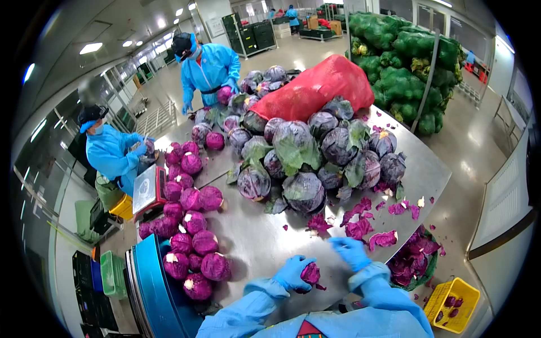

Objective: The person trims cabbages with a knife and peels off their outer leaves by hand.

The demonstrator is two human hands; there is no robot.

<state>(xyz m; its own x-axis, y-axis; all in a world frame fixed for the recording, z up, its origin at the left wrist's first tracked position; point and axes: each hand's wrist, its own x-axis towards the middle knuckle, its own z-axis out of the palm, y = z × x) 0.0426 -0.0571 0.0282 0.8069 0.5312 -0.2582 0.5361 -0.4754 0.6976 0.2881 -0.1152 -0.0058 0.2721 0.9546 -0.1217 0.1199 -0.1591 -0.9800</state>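
Cupping a small, peeled red cabbage (pixel 310 274) above the bench (pixel 248 239), the left hand (pixel 292 274) has its grip curled round one side. The right hand (pixel 351 253) sits apart, beyond its exposed side, grip too blurred to tell.

Left hand (pixel 294 272): gloved in blue, turned with the palm inward, fingers bent and closed in a grip.
Right hand (pixel 351 253): also gloved, held apart from the left and slightly farther forward, fingers loosely extended inward and partly blurred.
Left forearm (pixel 248 307): angled forward and inward, covered by a blue sleeve.
Right forearm (pixel 383 290): angled forward and leftward, similarly covered.
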